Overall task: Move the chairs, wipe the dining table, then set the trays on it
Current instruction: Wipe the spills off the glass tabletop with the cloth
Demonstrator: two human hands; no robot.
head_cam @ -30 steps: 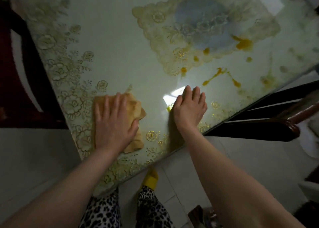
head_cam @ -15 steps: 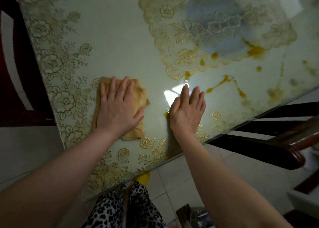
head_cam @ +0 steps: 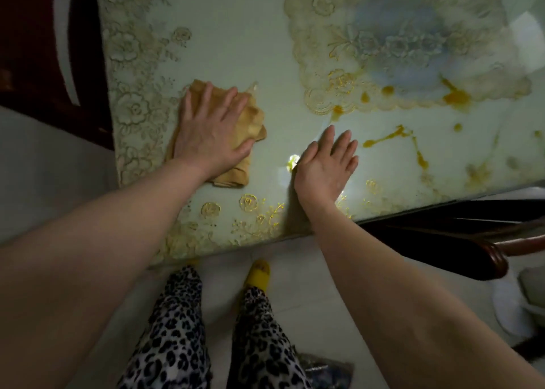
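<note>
Left hand (head_cam: 211,135) presses flat, fingers straight, on a tan cloth (head_cam: 250,123) while right hand (head_cam: 326,164) rests open on the stained glossy desk (head_cam: 236,43), mid-frame.

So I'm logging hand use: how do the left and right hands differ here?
The left hand presses flat on the tan cloth; the right hand lies on the bare table. The left is near the table's corner; the right sits beside the orange stains. Both are open, palms down.
</note>
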